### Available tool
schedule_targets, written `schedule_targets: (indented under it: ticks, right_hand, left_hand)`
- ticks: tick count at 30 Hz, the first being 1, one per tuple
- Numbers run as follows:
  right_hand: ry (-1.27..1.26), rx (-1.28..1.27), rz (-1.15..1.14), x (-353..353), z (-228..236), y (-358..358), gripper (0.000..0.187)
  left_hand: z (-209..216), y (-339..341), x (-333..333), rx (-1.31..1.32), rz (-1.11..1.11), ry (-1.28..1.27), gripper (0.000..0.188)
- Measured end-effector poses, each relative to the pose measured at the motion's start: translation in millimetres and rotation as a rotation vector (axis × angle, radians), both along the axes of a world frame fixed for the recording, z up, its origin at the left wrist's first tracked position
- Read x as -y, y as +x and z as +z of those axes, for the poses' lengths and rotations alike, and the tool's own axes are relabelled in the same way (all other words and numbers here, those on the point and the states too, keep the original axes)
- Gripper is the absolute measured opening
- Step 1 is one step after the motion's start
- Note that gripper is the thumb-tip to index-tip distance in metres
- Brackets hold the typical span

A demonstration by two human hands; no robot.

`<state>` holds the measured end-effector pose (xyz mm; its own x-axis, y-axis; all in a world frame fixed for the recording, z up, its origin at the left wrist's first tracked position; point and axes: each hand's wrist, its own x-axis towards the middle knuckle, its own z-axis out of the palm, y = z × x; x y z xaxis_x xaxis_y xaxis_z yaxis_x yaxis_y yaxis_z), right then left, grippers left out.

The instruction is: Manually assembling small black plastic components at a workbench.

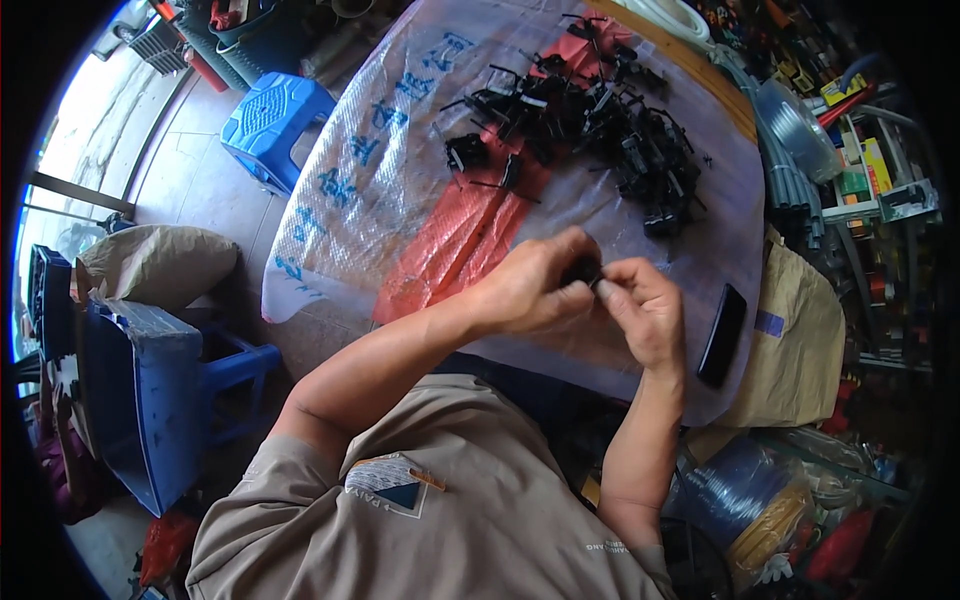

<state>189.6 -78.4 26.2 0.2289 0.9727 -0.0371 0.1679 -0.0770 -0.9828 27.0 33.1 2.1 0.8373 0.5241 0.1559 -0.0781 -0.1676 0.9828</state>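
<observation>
Over the near part of the table, my left hand (pixel 540 287) is closed around a small black part (pixel 582 270), mostly hidden by the fingers. From the other side, my right hand (pixel 648 308) meets it, thumb and forefinger pinched at the part's edge. What exact kind of part it is cannot be made out. Beyond my hands lies a heap of black plastic parts (pixel 640 150) with thin prongs or wire-like ends. Two similar loose pieces, one boxy (pixel 466 152) and one with a long thin arm (pixel 511 172), lie at the heap's left side.
A woven plastic sheet (pixel 330 235) with a red stripe covers the table. A dark phone (pixel 721 335) lies near the right edge. Blue stools (pixel 275 120), a blue bin (pixel 150 400) and a brown sack (pixel 790 350) surround it; crowded shelves (pixel 870 180) stand right.
</observation>
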Motion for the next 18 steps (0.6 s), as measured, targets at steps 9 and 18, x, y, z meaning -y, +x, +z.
schedule_targets:
  ticks: [9, 18]
  right_hand:
    - [0.109, 0.672, -0.488, -60.8, -30.9, 115.4, 0.039]
    - [0.254, 0.94, 0.004, -33.9, -22.3, 22.0, 0.029]
  left_hand:
    - [-6.0, -9.7, -161.0, -0.105, 0.711, 0.603, 0.024]
    - [-23.9, 8.6, -115.1, -0.019, 0.317, 0.82, 0.024]
